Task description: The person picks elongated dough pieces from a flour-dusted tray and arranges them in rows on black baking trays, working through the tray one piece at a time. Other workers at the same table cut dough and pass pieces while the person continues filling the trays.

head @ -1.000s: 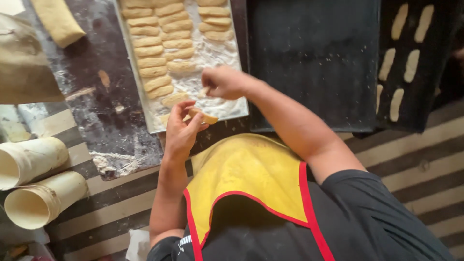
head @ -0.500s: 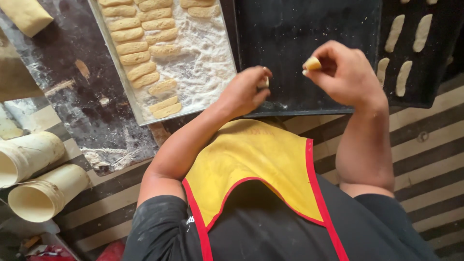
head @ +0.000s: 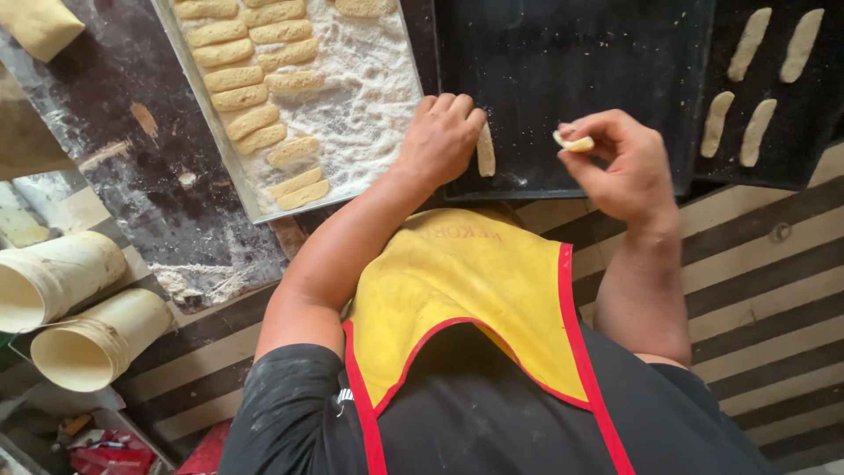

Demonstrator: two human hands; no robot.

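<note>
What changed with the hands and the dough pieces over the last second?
Both hands left the floured metal tray and moved right to the empty black baking tray. The left hand has set a pale dough finger down at the tray's near edge and rests beside it. The right hand now pinches a small dough piece. The rows of shaped dough stayed put.

A bakery: a floured metal tray (head: 369, 105) of dough fingers left of the left hand (head: 442, 136), black baking trays (head: 580, 79) beyond it.
</note>
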